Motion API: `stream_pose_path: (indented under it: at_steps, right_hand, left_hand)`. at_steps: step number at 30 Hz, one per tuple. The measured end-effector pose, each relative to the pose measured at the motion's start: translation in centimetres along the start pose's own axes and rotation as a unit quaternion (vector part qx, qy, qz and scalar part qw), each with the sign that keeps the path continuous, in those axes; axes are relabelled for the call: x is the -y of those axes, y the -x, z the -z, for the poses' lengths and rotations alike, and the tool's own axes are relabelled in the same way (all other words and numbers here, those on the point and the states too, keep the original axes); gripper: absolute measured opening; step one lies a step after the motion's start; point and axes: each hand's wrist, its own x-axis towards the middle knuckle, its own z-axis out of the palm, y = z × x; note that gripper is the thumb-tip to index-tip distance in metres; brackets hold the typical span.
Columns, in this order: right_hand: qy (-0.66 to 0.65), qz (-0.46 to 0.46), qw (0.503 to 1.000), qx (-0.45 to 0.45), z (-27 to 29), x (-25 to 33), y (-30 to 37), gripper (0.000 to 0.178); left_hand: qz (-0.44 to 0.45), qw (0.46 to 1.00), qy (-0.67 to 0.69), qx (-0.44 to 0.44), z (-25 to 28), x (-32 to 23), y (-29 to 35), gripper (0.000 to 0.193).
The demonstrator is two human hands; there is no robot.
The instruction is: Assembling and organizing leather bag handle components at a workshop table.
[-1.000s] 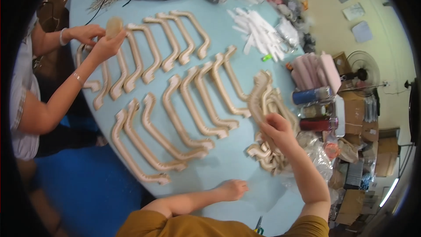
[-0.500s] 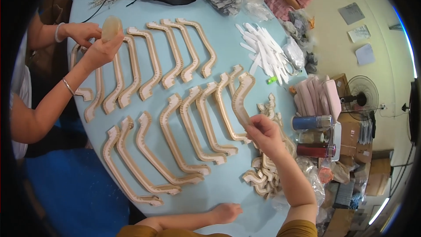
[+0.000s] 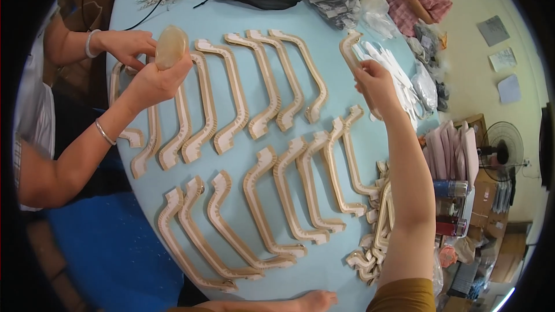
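Fingers of your right hand (image 3: pixel 378 85) pinch one curved beige strip (image 3: pixel 348 52) at far right, beside the white strips (image 3: pixel 400 74). Your left hand (image 3: pixel 317 300) is at the near side of the surface (image 3: pixel 325 267), fingers loosely curled; if they hold something, I cannot tell. Should your pinch loosen or twist, the curved beige strip could drop or disturb the white strips.

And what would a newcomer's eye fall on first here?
Probably the two rows of curved beige-and-white strips spread across the light-blue table. Next, at the upper right, the right hand holding a single curved strip near the loose white strips. Then, at the left, a co-worker's hand with a translucent, yellowish oval object.
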Motion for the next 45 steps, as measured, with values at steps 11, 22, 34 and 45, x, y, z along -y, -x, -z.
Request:
stream_pose_path:
  at_steps: [11, 22, 34, 45]
  right_hand:
    - [0.046, 0.018, 0.999, -0.021, -5.2, -4.2, -8.5, 0.023]
    - [0.315, 0.046, 0.946, -0.058, -6.6, -7.3, -9.5, 0.034]
    - [0.376, -0.039, 0.926, -0.014, -4.4, -5.9, -8.6, 0.044]
    - [0.415, -0.087, 0.905, 0.042, -6.3, -4.4, -10.9, 0.044]
  left_hand:
    - [-0.095, 0.979, -0.163, -0.074, -9.1, 5.3, 0.4, 0.016]
    - [0.118, 0.973, 0.153, -0.124, -9.8, 4.0, -0.2, 0.018]
    - [-0.001, 0.998, 0.058, 0.01, -5.0, 1.8, -0.3, 0.021]
    - [0.001, 0.995, 0.067, 0.07, -6.3, 4.4, -0.6, 0.027]
